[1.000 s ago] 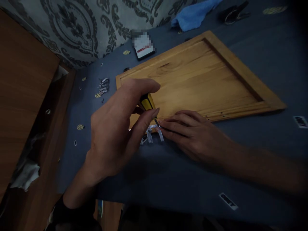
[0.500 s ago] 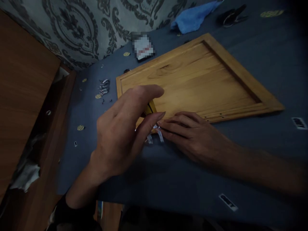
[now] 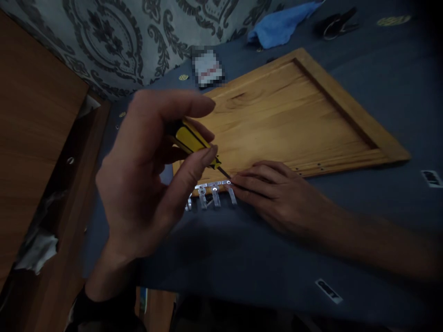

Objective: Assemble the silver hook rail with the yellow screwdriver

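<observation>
My left hand (image 3: 148, 180) grips a yellow-and-black screwdriver (image 3: 192, 138) between thumb and fingers, its shaft slanting down to the right. The tip meets the right end of a shiny metal rail with hooks (image 3: 207, 185), beside a screw. That rail lies along the near edge of a framed wooden panel (image 3: 270, 124), its hooks hanging past the edge. My right hand (image 3: 273, 186) rests on the panel's near edge, fingers pressed together, fingertips at the rail's right end by the screwdriver tip. What exactly the fingertips pinch is hidden.
The panel lies on a blue patterned cloth (image 3: 242, 267). Behind it are a blurred-out box (image 3: 207, 67), a blue rag (image 3: 280, 27) and a dark tool (image 3: 334, 25) like pliers. Wooden furniture (image 3: 31, 138) stands to the left, with patterned wallpaper (image 3: 104, 41) behind.
My left hand has moved left and turned back, tilting the screwdriver from nearly upright to a slant and uncovering more of the hook rail. My right hand has stayed in place.
</observation>
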{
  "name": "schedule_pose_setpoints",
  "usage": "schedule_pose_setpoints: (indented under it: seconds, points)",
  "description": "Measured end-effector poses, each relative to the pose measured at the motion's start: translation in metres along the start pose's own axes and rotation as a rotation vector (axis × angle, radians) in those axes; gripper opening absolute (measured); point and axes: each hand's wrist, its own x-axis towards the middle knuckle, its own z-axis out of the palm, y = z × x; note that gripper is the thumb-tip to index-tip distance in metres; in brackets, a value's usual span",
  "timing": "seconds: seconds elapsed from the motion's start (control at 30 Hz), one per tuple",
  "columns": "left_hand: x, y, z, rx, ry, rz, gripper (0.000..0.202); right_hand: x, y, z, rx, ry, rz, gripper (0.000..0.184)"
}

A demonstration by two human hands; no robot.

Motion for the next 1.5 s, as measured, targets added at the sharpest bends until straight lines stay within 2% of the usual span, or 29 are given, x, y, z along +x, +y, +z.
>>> schedule_pose_setpoints:
  seconds: [0.17,0.27,0.5,0.73,0.9,1.07,1.23,1.5]
  points:
    - [-0.001,-0.007,-0.002,0.04,-0.124,0.053,0.031,0.0,0.0,0.0,0.012,-0.038,0.018,0.034]
    - [0.0,-0.009,-0.001,0.058,-0.161,0.023,0.03,0.0,0.0,0.0,0.019,-0.051,0.022,0.035]
    - [-0.002,-0.008,0.003,0.022,-0.155,-0.002,0.03,0.001,0.0,0.001,0.03,-0.044,0.01,0.035]
    - [-0.005,-0.012,0.004,0.043,-0.219,-0.036,0.03,0.003,-0.001,-0.001,0.015,-0.04,0.013,0.035]
    - [-0.003,-0.012,0.006,0.113,-0.158,0.084,0.031,0.005,-0.001,-0.001,0.0,-0.015,0.0,0.036]
    - [-0.001,-0.009,0.008,0.204,-0.151,0.108,0.022,0.003,-0.002,-0.001,0.002,-0.053,0.019,0.035]
    - [-0.005,-0.01,0.008,0.175,-0.199,0.045,0.028,0.004,-0.002,0.0,0.008,-0.044,0.014,0.037]
    - [0.001,-0.004,-0.001,-0.028,-0.271,0.022,0.033,0.003,-0.001,-0.004,0.012,-0.067,0.023,0.038]
